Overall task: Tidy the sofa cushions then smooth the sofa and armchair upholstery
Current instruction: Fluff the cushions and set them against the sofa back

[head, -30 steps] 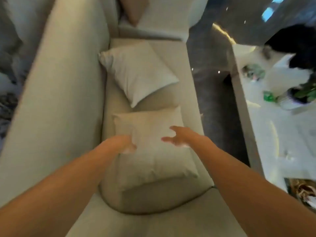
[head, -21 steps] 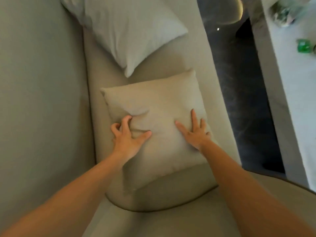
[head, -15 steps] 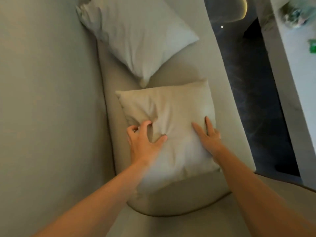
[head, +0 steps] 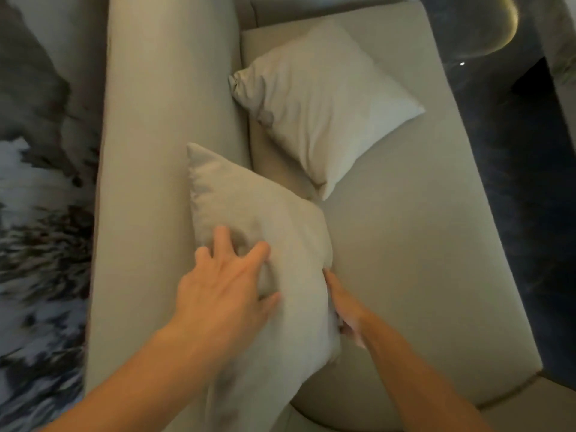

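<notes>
Overhead, both hands clutch a beige cushion against the sofa backrest.

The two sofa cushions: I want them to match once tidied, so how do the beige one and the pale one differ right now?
The beige cushion is darker and tan; the pale cushion is near white. The beige cushion is gripped by the left hand and right hand and tipped up towards the sofa backrest; the pale cushion lies untouched, turned like a diamond. Both look square and plain.
</notes>
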Action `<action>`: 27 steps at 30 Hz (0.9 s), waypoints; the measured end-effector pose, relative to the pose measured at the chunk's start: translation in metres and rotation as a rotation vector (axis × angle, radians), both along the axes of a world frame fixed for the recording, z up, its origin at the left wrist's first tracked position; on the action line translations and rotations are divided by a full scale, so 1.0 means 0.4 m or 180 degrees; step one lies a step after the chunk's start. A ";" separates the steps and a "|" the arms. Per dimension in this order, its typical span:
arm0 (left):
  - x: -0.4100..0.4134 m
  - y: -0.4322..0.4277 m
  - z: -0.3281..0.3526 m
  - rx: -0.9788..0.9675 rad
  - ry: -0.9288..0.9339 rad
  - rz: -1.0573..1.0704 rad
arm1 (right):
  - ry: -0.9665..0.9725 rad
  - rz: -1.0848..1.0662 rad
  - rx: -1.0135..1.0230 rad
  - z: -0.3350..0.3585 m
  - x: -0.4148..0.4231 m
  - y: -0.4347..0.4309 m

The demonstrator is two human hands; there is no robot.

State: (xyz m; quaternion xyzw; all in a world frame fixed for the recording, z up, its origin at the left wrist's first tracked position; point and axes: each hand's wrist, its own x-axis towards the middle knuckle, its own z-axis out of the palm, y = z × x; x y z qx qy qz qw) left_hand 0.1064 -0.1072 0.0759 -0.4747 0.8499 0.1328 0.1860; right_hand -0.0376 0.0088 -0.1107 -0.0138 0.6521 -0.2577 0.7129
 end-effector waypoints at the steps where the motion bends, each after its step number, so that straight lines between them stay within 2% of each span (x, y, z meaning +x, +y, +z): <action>1: -0.042 -0.026 -0.004 -0.0064 -0.0007 -0.0046 | 0.0019 0.0140 0.0023 0.008 -0.033 -0.005; 3: -0.150 -0.092 -0.032 -0.0031 0.0238 0.0028 | 0.0325 0.0214 -0.0064 0.018 -0.123 -0.048; 6: -0.335 -0.214 -0.122 0.0539 0.0831 0.0468 | 0.1239 -0.0065 -0.0409 0.035 -0.296 -0.197; 8: -0.424 -0.289 -0.205 0.1105 0.1064 0.1200 | 0.1952 0.0106 -0.0833 0.060 -0.407 -0.320; 11: -0.506 -0.407 -0.332 0.1960 0.1612 0.2840 | 0.2986 0.0510 -0.1390 0.089 -0.549 -0.500; 12: -0.527 -0.446 -0.374 0.1984 0.1742 0.3163 | 0.3260 0.0708 -0.1444 0.081 -0.585 -0.557; 14: -0.554 -0.509 -0.466 0.1513 0.1647 0.3141 | 0.3624 0.1214 -0.1182 0.033 -0.634 -0.651; 15: -0.559 -0.530 -0.512 0.1304 0.1637 0.3033 | 0.3619 0.1354 -0.1013 -0.008 -0.646 -0.682; 17: -0.559 -0.549 -0.603 0.1255 0.1976 0.2935 | 0.3358 0.1223 -0.0925 -0.113 -0.642 -0.708; 20: -0.543 -0.538 -0.693 0.1224 0.2462 0.2887 | 0.3381 0.0407 -0.1168 -0.238 -0.593 -0.693; 23: -0.556 -0.539 -0.703 0.1091 0.2637 0.2883 | 0.3483 0.0146 -0.1229 -0.246 -0.588 -0.694; 27: -0.560 -0.537 -0.618 0.0837 0.2778 0.2779 | 0.3481 0.0138 -0.1159 -0.175 -0.582 -0.703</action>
